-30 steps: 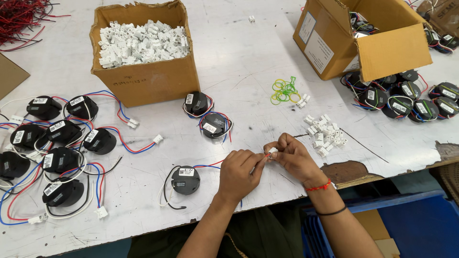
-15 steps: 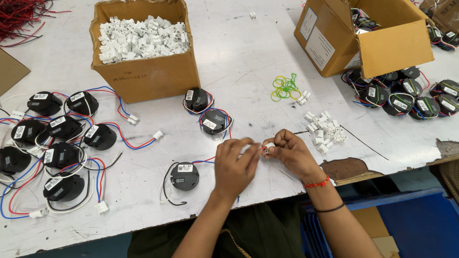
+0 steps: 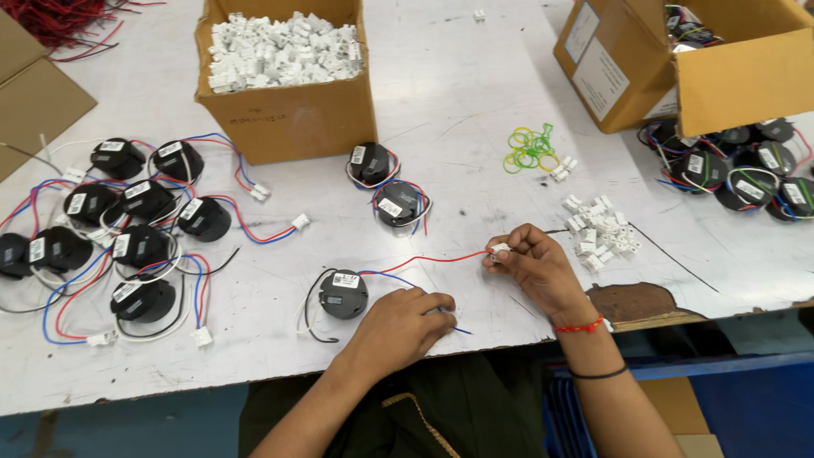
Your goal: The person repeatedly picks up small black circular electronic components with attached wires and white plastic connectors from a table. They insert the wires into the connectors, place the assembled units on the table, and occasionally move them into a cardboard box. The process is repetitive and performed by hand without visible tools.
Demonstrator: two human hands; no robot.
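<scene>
A black round module (image 3: 343, 293) with red, blue, black and white wires lies on the white table (image 3: 475, 127) in front of me. My right hand (image 3: 536, 270) pinches a small white connector (image 3: 498, 249) at the end of the module's red wire (image 3: 432, 259). My left hand (image 3: 398, 326) rests on the table just right of the module, fingers closed over the blue wire (image 3: 458, 329), whose tip pokes out beyond them. A small heap of loose white connectors (image 3: 599, 229) lies just right of my right hand.
A cardboard box (image 3: 288, 76) full of white connectors stands at the back. Several wired modules (image 3: 127, 220) lie left, two more modules (image 3: 386, 182) in the middle. Green rubber bands (image 3: 529, 148), an open cardboard box (image 3: 678, 59) and more modules (image 3: 746, 170) sit right. A chipped table edge (image 3: 636, 301) shows near my right wrist.
My hands, held together over the connector before, have parted: the left dropped down to the blue wire beside the module, the right stays up holding the connector on the red wire.
</scene>
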